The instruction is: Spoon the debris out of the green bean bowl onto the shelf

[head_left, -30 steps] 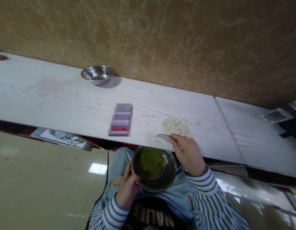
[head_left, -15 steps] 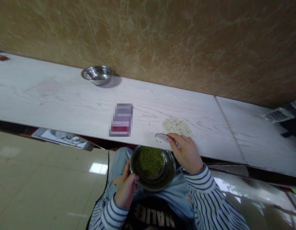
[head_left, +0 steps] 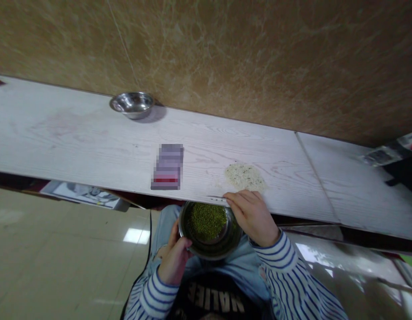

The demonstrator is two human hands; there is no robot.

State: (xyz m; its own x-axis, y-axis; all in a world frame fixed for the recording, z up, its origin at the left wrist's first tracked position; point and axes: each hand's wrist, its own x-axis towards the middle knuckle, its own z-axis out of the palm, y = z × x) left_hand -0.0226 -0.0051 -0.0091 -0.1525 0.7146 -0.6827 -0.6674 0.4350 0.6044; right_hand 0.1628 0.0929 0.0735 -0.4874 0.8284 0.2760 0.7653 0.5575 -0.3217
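My left hand [head_left: 175,260] grips the left rim of a steel bowl [head_left: 222,253], thumb over the edge. The bowl rests over my lap just below the table edge and holds small green beans, likely mung beans [head_left: 208,221]. My right hand [head_left: 251,215] lies at the table edge above the bowl's right side. Its fingers pinch a thin, clear, rounded piece [head_left: 215,197], seen nearly edge-on; its exact kind is unclear. A few dark specks lie beside it. Just beyond the hand is a pile of white grains mixed with dark bits [head_left: 245,176], resembling rice.
A second steel bowl [head_left: 133,106] stands near the wall at the back left. A blurred-out phone-like rectangle [head_left: 167,166] lies left of the grain pile. An open drawer [head_left: 84,194] shows under the table [head_left: 75,146]. Dark items and packets [head_left: 381,155] sit at the far right.
My right hand has moved slightly left and down toward the table edge. The clear piece has turned from a visible oval to nearly edge-on. My left hand still holds the bowl.
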